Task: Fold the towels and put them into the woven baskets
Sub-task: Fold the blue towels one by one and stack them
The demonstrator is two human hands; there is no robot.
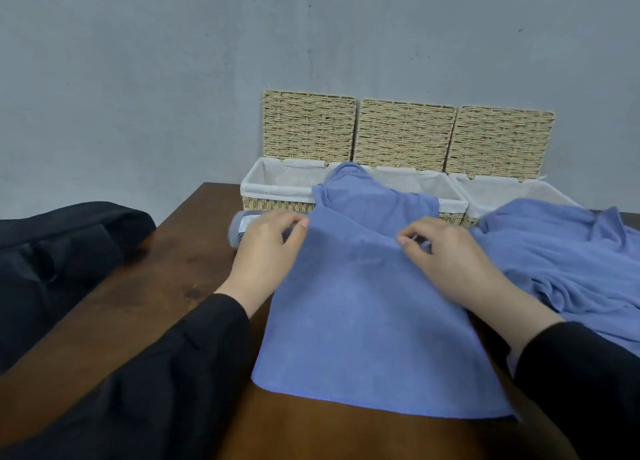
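A blue towel (363,314) lies spread on the dark wooden table (166,286), its far part riding up over the middle woven basket (446,213). My left hand (266,251) pinches the towel's left edge near its fold. My right hand (450,255) pinches the fold line further right. Under my left hand a rolled grey-blue towel (242,229) with a white label lies against the left woven basket (270,203). Another blue towel (568,262) lies crumpled at the right, in front of the right woven basket (491,196).
The three baskets have white liners and their woven lids (403,133) stand open against the grey wall. A black bag or garment (59,251) lies off the table's left edge. Black sleeves cover both forearms.
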